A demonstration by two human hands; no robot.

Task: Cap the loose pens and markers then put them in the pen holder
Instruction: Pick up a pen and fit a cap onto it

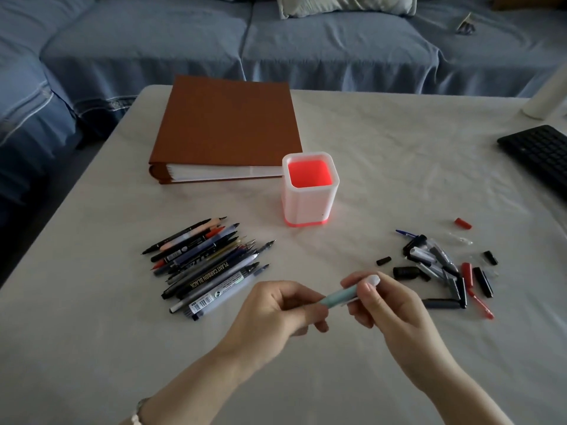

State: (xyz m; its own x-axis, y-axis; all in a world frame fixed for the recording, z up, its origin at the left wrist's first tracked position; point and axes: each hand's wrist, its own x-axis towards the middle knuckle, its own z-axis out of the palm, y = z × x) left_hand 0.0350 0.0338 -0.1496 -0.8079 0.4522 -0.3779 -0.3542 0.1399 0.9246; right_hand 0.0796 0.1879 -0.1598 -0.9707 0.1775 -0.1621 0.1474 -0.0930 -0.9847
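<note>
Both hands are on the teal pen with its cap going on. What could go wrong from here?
1. The cap may not be fully seated on the teal pen: the right hand hides the joint, so it could go in loose.
2. The holder is tall and seems empty, so a pen dropped against one wall might tip it.
3. The left hand works near the pen pile and could scatter it.

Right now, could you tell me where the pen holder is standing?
The pen holder stands upright near the table's middle, just right of the brown binder, beyond both hands and between the pens and caps.
</note>
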